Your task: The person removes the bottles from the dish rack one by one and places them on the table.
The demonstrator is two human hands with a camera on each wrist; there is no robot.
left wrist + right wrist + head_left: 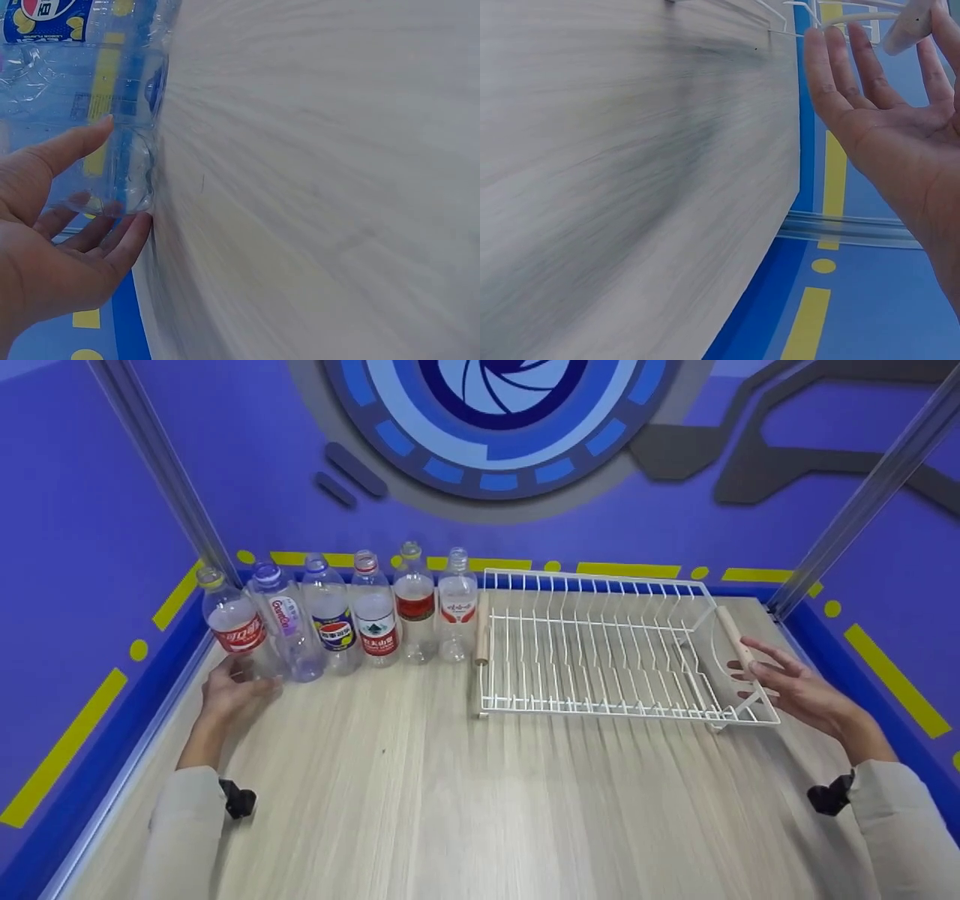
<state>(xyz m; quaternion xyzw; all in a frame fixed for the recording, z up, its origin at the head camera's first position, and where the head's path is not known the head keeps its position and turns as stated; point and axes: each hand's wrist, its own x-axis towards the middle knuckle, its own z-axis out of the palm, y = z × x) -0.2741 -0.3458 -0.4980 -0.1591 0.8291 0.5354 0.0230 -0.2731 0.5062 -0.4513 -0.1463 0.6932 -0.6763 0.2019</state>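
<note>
A clear plastic bottle (238, 622) with a red label and a yellowish neck ring stands at the left end of a row of bottles. My left hand (231, 694) holds it low down, thumb on one side and fingers on the other; the left wrist view shows its clear base (135, 169) between them. At the right end of the white wire dish rack (600, 709), my right hand (802, 690) has its fingers spread, with the thumb by the wooden handle (731, 631). Whether the thumb presses the handle is hard to tell.
Several more empty bottles stand in the row: one with a purple neck (289, 622), one with a blue Pepsi label (334, 631), others up to the rack's left wooden handle (482, 630). Blue panels (247, 495) wall the wood-grain table (480, 810) at the back and sides.
</note>
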